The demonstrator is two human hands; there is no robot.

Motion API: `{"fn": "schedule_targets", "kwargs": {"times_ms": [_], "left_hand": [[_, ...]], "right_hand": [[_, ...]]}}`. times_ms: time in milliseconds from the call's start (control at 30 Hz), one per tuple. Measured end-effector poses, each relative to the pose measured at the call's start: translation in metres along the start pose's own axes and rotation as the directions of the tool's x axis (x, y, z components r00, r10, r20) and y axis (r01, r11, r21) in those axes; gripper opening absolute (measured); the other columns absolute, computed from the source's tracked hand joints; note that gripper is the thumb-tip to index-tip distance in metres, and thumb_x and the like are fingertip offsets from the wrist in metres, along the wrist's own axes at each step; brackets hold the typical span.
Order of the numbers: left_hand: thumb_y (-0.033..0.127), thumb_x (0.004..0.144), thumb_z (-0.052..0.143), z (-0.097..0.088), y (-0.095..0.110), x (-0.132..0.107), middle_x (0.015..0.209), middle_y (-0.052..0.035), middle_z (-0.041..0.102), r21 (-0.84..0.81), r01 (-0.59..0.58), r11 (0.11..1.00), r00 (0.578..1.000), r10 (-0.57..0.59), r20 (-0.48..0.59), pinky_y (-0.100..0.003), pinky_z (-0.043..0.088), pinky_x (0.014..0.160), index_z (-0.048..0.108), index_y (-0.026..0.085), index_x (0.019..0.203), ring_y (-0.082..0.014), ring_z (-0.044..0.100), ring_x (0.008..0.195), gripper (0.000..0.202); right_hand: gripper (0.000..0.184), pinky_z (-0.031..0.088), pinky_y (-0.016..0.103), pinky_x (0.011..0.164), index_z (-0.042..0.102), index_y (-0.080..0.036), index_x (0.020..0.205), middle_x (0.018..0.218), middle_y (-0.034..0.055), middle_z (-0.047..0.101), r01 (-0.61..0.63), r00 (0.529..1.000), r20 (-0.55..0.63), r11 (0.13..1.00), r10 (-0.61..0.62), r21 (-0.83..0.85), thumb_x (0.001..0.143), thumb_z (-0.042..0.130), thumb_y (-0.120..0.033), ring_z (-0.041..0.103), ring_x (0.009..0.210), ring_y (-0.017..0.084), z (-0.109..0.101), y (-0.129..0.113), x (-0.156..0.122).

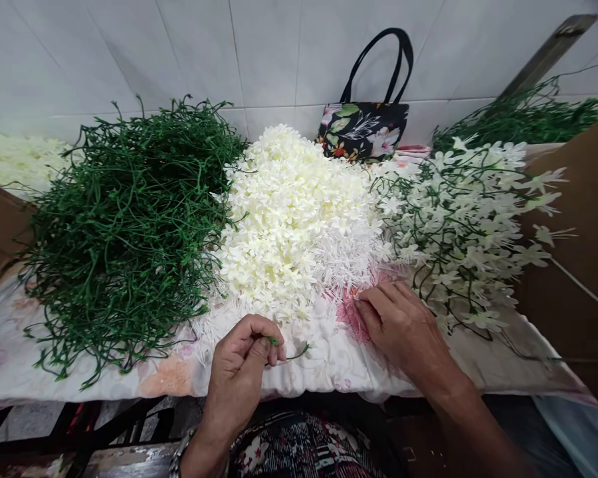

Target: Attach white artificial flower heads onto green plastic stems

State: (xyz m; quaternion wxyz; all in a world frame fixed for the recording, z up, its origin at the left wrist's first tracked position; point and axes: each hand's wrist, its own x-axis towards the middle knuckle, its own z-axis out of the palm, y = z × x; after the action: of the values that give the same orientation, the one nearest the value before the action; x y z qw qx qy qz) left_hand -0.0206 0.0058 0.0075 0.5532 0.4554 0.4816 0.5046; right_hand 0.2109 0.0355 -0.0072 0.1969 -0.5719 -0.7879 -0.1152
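My left hand is closed around a green plastic stem, whose thin end sticks out to the right. Over the pink patch of the cloth, my right hand has its thumb and forefinger pinched together; whatever is between them is too small to make out. Just beyond it lies a pile of thin white stamen pieces. Cream-white artificial blossoms are heaped in the middle. A big tangle of green stems lies to the left. Assembled white flowers on stems are stacked to the right.
A black floral handbag stands against the tiled wall. Cardboard boxes flank the work surface, which a flowered cloth covers. More green stems lie at the back right, and more pale blossoms at the far left.
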Motion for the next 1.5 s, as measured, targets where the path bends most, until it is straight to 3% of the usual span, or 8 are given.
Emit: {"fn": "schedule_targets", "kwargs": {"times_ms": [167,367,467,567,800,1100,1267,1500], "left_hand": [[0.013,0.078,0.048,-0.001,-0.001,0.003,0.064,0.0018,0.052,0.279,-0.014,0.96,0.994,0.043,-0.099,-0.02,0.034,0.05,0.054,0.018,0.073,-0.0098,0.045,0.054,0.009],[0.0,0.07,0.039,0.014,0.0,0.018,0.076,-0.0028,0.054,0.79,-0.272,0.55,0.952,0.271,0.14,-0.026,0.04,0.06,0.057,0.018,0.095,-0.0152,0.052,0.066,0.034],[0.002,0.072,0.041,0.02,-0.004,0.022,0.071,-0.003,0.051,0.888,-0.269,0.373,0.948,0.267,0.175,-0.026,0.036,0.053,0.057,0.017,0.079,-0.0148,0.046,0.059,0.024],[0.004,0.075,0.041,0.021,-0.006,0.022,0.065,-0.0014,0.046,0.91,-0.275,0.311,0.934,0.311,0.176,-0.026,0.034,0.052,0.052,0.018,0.065,-0.014,0.043,0.056,0.021],[0.008,0.078,0.046,0.017,0.0,0.019,0.061,0.0015,0.048,0.746,-0.331,0.577,0.904,0.42,0.076,-0.021,0.037,0.053,0.057,0.018,0.067,-0.0106,0.046,0.055,0.018],[0.015,0.067,0.063,0.01,0.008,0.015,0.06,0.0023,0.055,0.22,-0.099,0.971,0.977,0.136,-0.163,-0.02,0.036,0.049,0.063,0.018,0.065,-0.0093,0.046,0.053,0.004],[0.02,0.062,0.068,0.013,0.012,0.011,0.047,0.0075,0.04,-0.102,0.107,0.989,0.979,-0.123,-0.165,-0.018,0.021,0.038,0.062,0.016,0.064,-0.0038,0.027,0.04,0.008],[0.021,0.056,0.071,0.023,0.012,0.009,0.047,0.0074,0.042,-0.177,0.219,0.96,0.964,-0.241,-0.112,-0.017,0.016,0.038,0.061,0.014,0.062,-0.0022,0.024,0.039,0.014]], "right_hand": [[0.022,0.04,0.032,0.069,0.056,-0.016,0.069,0.066,0.0058,0.055,0.027,0.998,-0.049,0.999,-0.026,0.036,0.088,0.046,-0.022,0.05,0.069,0.019,-0.003,-0.004,-0.001],[0.015,0.041,0.03,0.07,0.056,-0.017,0.074,0.068,0.0039,0.059,0.024,0.996,-0.09,0.996,-0.016,0.088,0.087,0.048,-0.02,0.055,0.068,0.017,-0.003,-0.005,-0.007],[0.014,0.042,0.031,0.071,0.057,-0.017,0.076,0.072,0.0048,0.061,0.026,0.995,-0.094,0.992,-0.015,0.121,0.087,0.048,-0.018,0.058,0.07,0.018,0.001,-0.005,-0.009],[0.01,0.044,0.03,0.071,0.058,-0.017,0.081,0.077,0.0055,0.062,-0.008,0.997,-0.079,0.978,0.024,0.207,0.087,0.049,-0.019,0.059,0.074,0.018,0.003,-0.004,-0.011],[0.012,0.045,0.03,0.071,0.058,-0.018,0.089,0.08,0.0053,0.063,-0.083,0.994,-0.042,0.933,0.105,0.351,0.087,0.046,-0.017,0.059,0.077,0.018,0.0,-0.004,-0.013],[0.013,0.043,0.029,0.068,0.057,-0.019,0.08,0.076,0.0048,0.059,-0.078,0.995,-0.031,0.93,0.096,0.36,0.085,0.047,-0.015,0.055,0.073,0.017,-0.002,-0.006,-0.013],[0.016,0.041,0.031,0.071,0.058,-0.017,0.075,0.076,0.0061,0.058,-0.03,0.999,-0.02,0.972,0.036,0.234,0.087,0.048,-0.015,0.052,0.078,0.018,-0.005,-0.005,-0.012],[0.017,0.038,0.032,0.071,0.058,-0.018,0.075,0.074,0.0048,0.057,0.063,0.998,0.016,0.986,-0.066,0.156,0.087,0.047,-0.016,0.049,0.074,0.017,-0.004,0.001,-0.012]]}}
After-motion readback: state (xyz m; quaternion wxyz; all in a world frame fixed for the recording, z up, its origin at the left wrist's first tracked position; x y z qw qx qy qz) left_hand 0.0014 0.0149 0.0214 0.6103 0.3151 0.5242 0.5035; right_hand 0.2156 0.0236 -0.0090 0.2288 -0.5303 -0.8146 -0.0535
